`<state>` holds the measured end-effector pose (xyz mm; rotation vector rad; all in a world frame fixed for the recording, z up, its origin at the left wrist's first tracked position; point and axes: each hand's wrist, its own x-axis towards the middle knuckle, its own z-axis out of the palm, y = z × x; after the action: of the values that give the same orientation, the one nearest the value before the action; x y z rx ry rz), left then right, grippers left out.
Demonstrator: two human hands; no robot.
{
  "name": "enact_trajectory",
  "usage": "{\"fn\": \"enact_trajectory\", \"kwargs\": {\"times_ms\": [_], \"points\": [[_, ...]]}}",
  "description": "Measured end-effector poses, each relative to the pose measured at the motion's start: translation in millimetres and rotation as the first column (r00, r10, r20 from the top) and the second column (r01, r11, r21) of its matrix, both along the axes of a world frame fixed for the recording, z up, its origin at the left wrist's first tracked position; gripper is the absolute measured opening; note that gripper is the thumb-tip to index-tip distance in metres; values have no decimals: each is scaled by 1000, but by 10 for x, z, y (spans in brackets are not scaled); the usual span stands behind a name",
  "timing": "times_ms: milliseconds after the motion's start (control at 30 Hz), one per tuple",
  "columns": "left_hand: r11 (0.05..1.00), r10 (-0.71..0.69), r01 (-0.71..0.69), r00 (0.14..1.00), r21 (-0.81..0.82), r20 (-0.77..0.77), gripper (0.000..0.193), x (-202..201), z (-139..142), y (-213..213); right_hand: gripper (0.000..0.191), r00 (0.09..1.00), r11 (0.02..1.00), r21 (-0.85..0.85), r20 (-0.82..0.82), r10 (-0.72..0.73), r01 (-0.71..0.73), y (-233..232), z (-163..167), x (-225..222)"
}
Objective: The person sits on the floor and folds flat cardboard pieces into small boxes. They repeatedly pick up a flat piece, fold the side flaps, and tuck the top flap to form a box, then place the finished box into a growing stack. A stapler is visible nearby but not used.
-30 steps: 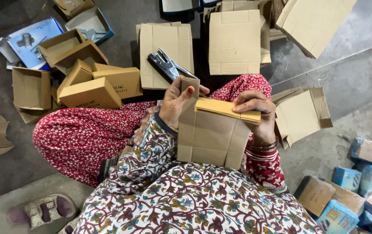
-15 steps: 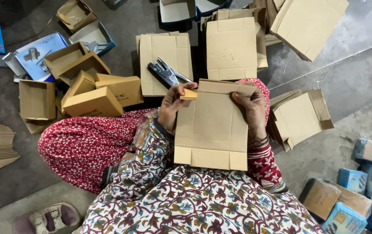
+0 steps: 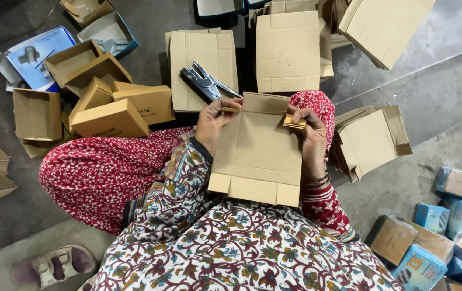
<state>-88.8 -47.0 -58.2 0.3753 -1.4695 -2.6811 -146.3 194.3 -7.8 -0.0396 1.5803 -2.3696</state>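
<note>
I hold a flat brown cardboard box blank (image 3: 258,153) upright over my lap, its bottom flaps hanging toward me. My left hand (image 3: 213,119) grips its upper left edge, thumb pressing a small side flap. My right hand (image 3: 309,129) grips the upper right edge and pinches the other small flap folded out. A metal stapler plier (image 3: 205,82) lies just beyond the blank, on a stack of flat blanks (image 3: 203,54).
Assembled brown boxes (image 3: 113,110) are piled to the left on the grey floor. More flat blanks (image 3: 287,51) lie ahead, and folded ones (image 3: 371,140) to the right. Blue packets (image 3: 449,215) sit at lower right. A sandal (image 3: 53,265) lies at lower left.
A second ago the blank was bent over with its top panel folded down. It has been flattened out and raised, and both hands have shifted to the small top side flaps.
</note>
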Motion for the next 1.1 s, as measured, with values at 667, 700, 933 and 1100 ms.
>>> {"fn": "enact_trajectory", "kwargs": {"times_ms": [667, 700, 933, 1100], "points": [[575, -189, 18, 976, -818, -112, 47, -387, 643, 599, 51, 982, 935, 351, -152, 109, -50, 129, 125, -130], [716, -208, 130, 978, -686, -32, 51, -462, 623, 551, 58, 981, 936, 351, -171, 93, -27, 189, 136, -123], [950, -145, 98, 979, -296, -142, 54, -728, 480, 489, 79, 1000, 997, 69, 0, -29, 29, 755, -2, -130], [872, -174, 116, 981, -476, -81, 48, -1032, 104, 483, 83, 895, 872, 215, -29, -445, 440, 1854, -346, -247]]}}
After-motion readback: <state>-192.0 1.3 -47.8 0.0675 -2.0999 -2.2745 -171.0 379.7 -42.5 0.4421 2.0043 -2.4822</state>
